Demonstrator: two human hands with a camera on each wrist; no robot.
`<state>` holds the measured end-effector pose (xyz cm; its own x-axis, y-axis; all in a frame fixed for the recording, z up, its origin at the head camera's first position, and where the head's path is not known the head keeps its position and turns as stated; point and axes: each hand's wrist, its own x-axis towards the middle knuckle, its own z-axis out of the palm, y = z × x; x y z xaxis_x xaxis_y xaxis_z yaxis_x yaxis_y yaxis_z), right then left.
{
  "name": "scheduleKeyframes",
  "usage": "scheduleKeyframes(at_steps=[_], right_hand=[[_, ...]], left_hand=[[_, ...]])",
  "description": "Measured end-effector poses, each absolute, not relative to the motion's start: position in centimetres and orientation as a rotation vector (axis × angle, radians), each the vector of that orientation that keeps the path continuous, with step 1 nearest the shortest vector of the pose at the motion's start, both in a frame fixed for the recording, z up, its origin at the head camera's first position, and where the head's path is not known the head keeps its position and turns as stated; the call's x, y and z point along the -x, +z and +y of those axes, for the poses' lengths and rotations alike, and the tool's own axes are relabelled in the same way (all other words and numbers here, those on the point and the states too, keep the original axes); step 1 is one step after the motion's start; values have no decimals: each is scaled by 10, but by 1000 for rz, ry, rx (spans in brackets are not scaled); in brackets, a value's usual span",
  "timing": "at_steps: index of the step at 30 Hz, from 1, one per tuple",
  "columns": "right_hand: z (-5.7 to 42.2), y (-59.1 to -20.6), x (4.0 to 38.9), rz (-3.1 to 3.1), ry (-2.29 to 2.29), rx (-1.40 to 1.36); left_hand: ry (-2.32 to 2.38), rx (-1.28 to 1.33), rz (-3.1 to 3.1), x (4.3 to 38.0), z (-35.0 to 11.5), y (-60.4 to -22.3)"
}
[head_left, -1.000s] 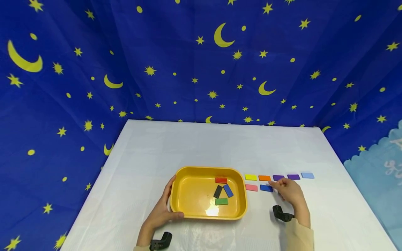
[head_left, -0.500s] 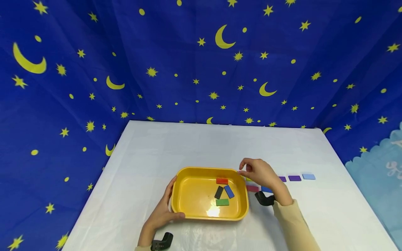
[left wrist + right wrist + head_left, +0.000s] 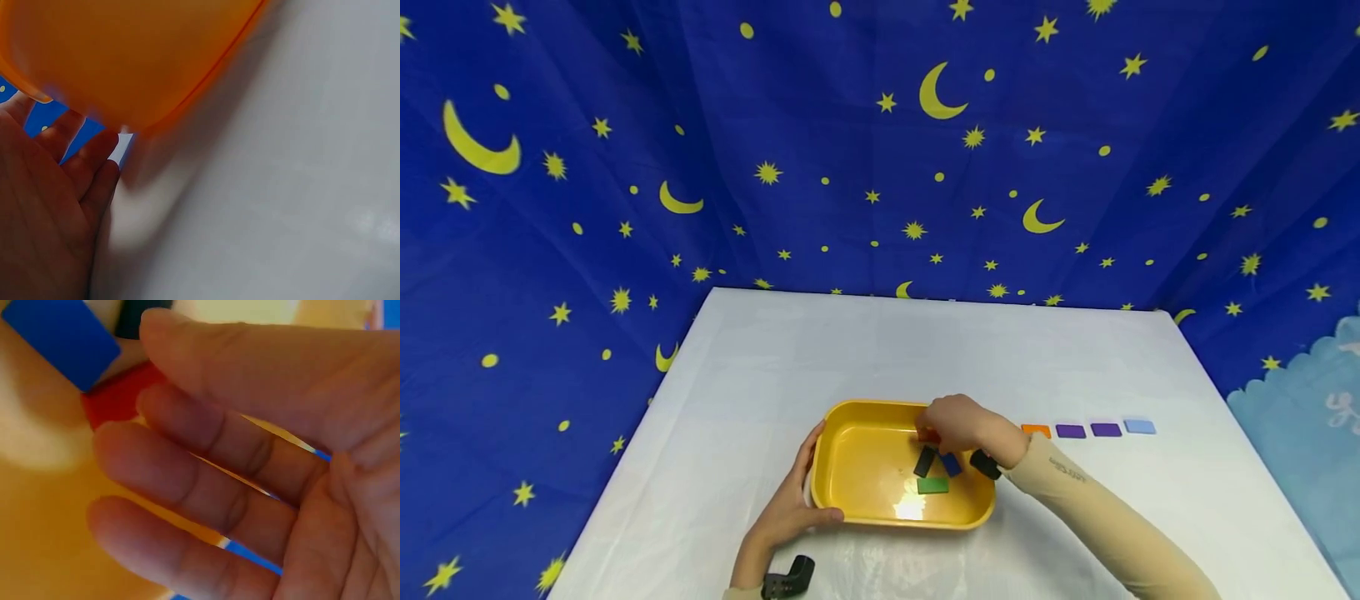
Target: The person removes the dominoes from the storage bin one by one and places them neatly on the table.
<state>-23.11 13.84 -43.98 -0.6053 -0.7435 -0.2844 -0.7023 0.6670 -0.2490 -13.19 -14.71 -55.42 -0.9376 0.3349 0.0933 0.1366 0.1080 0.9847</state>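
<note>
"Right hand [image 3: 957, 425] was out over the loose blocks a second ago; now it's reached inside the yellow tray [image 3: 865, 471], down at the red block [image 3: 115, 397]."
"Has it got hold?"
"Can't tell. Thumb and forefinger are right by that block, other fingers loosely bent."
"And the left hand [image 3: 788, 504]?"
"Grasping the tray's left end, thumb at the near rim. Black block [image 3: 924, 462], blue block [image 3: 951, 464] and green block [image 3: 933, 485] lie inside too."
"Outside?"
"Orange block [image 3: 1036, 431], two purple blocks [image 3: 1071, 431] and light blue block [image 3: 1139, 427], lined up on the white bench [image 3: 850, 350]. Starry cloth [image 3: 850, 83] behind."
</note>
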Motion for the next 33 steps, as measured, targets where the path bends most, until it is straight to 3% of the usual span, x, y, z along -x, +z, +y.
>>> scheduleKeyframes(at_steps=[10,33], right_hand=[[128,-459,228,2560,-32,1285],[123,-470,233,2531,34,1167]], left_hand=[[1928,-455,2238,130,-147,-555],[1924,-474,2246,132,-147,-554]])
